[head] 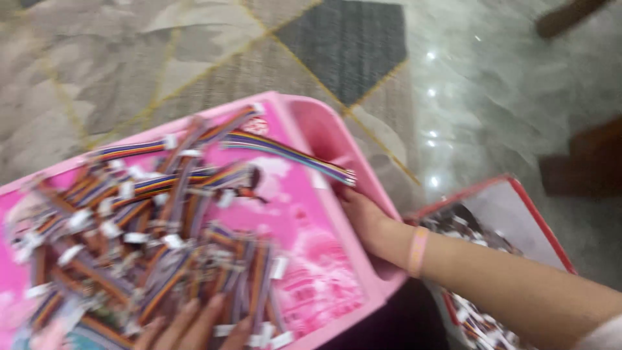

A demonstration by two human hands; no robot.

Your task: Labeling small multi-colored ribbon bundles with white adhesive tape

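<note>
At the frame's middle, the right hand (363, 217) pinches a light, floppy ribbon cable (291, 152) by its end; left fingers (194, 324) rest spread on the cable pile (142, 240).

Small white labels (170, 241) on rainbow ribbon cables (162, 259), pink tray (324, 129).

Single head cam, looks steeply down, close over pink tray (337, 129), tilted, blurred.
</note>
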